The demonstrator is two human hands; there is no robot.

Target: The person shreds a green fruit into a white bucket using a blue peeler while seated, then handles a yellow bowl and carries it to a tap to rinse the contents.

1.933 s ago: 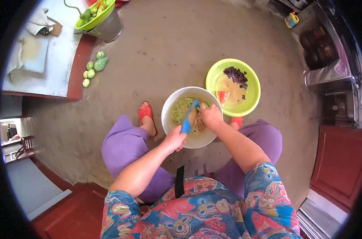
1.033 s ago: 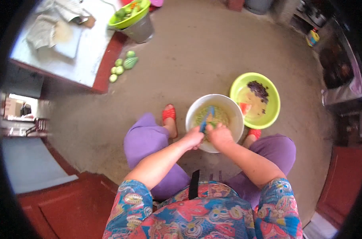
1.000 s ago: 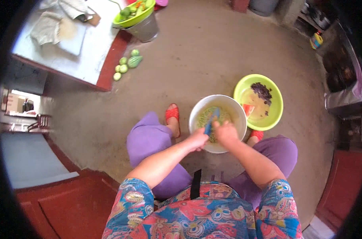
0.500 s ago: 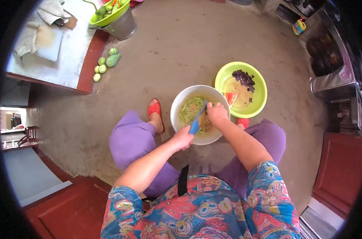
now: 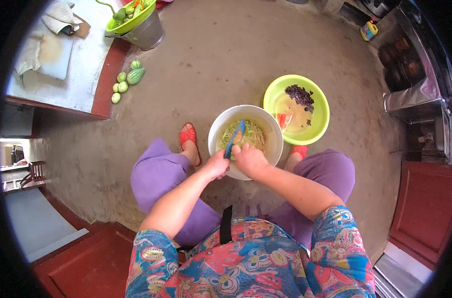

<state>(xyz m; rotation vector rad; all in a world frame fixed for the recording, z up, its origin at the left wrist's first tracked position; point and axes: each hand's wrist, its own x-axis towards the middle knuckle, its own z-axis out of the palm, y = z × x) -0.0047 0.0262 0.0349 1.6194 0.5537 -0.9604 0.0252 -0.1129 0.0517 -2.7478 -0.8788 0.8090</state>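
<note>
Floor (image 5: 211,64) seemingly wide beyond bowl rim (image 5: 211,134)

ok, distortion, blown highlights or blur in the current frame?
Head view: black fisheye vignette in the corners; white tabletop at upper left has a bowed edge; small pale opening at far left looks overexposed; bare right hand slightly soft.

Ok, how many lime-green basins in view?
2: near basin, to the upper right of the whitish pot; far basin, on the metal bucket, upper left. No others visible.
</note>
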